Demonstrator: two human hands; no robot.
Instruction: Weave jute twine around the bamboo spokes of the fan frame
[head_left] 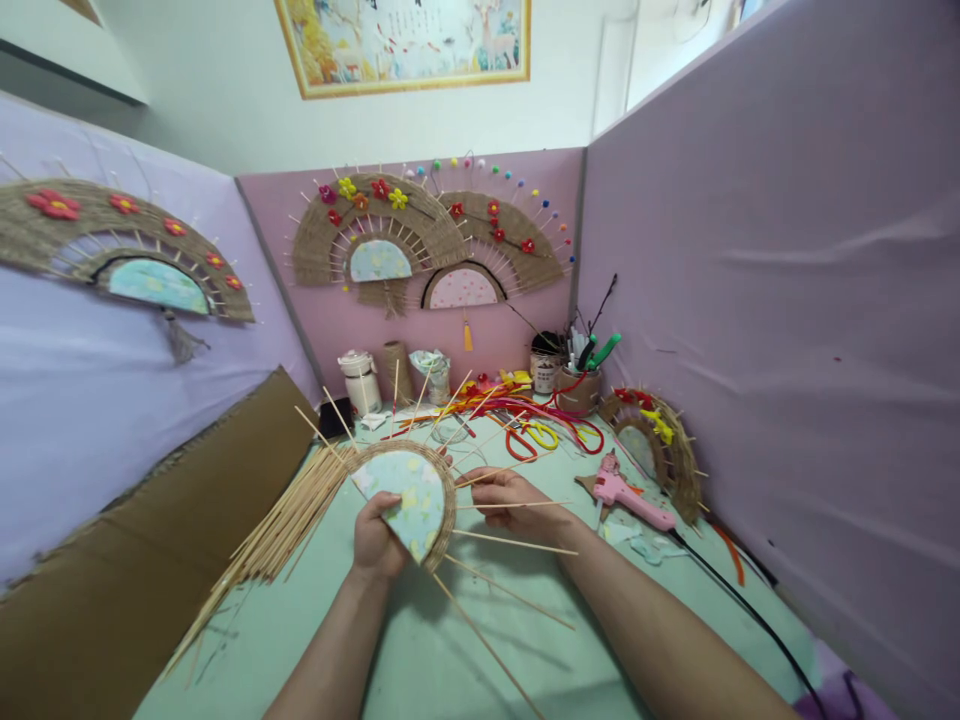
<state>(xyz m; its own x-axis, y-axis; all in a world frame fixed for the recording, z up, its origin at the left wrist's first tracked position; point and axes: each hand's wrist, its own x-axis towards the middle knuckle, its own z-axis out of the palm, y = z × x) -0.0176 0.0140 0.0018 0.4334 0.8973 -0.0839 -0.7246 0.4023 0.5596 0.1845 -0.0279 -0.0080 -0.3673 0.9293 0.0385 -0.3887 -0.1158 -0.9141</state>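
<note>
A half-round fan base [409, 490], covered in pale green patterned cloth, is held up over the table. Twine is wound in a band [448, 490] along its curved edge, and several thin wooden sticks [517, 543] spread outward from it. My left hand [379, 540] grips the base from below, its thumb lying on the cloth face. At the right side of the band, my right hand [506, 497] has its fingers pinched together among the sticks. Whether those fingertips hold twine or a stick is too small to make out.
Loose sticks [300, 520] lie in a bundle at the left, beside a cardboard sheet [165, 520]. On the right are a pink glue gun [630, 497] with a black cord and a small finished fan [664, 450]. Scissors [541, 434], colored pipe cleaners and jars [361, 383] stand at the back.
</note>
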